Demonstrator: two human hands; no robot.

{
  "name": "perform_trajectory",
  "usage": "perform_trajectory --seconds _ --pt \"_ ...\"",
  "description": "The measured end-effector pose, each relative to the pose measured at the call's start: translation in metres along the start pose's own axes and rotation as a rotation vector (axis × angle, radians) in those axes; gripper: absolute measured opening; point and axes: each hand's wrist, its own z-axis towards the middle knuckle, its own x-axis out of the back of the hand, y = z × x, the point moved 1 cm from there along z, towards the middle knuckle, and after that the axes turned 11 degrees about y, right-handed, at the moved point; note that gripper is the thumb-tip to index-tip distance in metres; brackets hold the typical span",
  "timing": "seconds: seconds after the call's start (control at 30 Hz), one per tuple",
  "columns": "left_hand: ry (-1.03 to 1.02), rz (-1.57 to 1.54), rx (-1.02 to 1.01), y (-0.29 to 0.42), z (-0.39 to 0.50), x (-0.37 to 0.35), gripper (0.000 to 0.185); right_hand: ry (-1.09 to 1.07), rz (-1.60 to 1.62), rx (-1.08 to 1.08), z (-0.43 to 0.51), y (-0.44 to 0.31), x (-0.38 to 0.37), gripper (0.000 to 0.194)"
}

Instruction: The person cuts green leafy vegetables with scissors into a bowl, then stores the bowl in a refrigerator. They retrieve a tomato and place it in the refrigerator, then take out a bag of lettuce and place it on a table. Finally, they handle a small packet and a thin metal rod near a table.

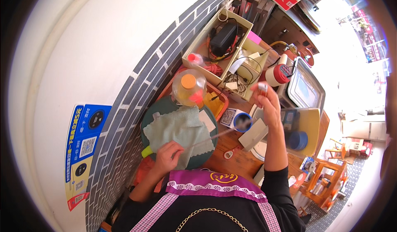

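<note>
My left hand (169,156) pinches one end of a thin translucent strip (221,133), which looks like clear tape. It is above the edge of a pale green cloth (180,129) spread over a dark green round lid (147,120). My right hand (269,103) is raised higher, closed around a small white-and-orange item (262,88), possibly a tape roll. The strip slants up towards this hand; its far end is blurred. Below the right hand stands a white box with a blue round rim (243,122), bearing a printed code.
A clear jar with an orange cap (188,81) stands behind the cloth. Beyond are cream bins (217,73) of cables and a red-and-white container (278,74). A yellowish plastic box (305,123) is at right, a small red-and-white item (229,153) on the wooden table (223,145). A brick-patterned wall (136,73) borders the left.
</note>
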Motion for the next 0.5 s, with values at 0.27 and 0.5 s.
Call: perform_trajectory --seconds 0.27,0.5 --pt "0.162 0.423 -0.225 0.041 -0.029 0.036 0.009 0.290 -0.265 0.170 -0.141 0.011 0.023 0.048" --pt "0.256 0.610 -0.375 0.062 -0.058 0.056 0.011 0.393 -0.482 0.395 -0.205 -0.007 0.036 0.031"
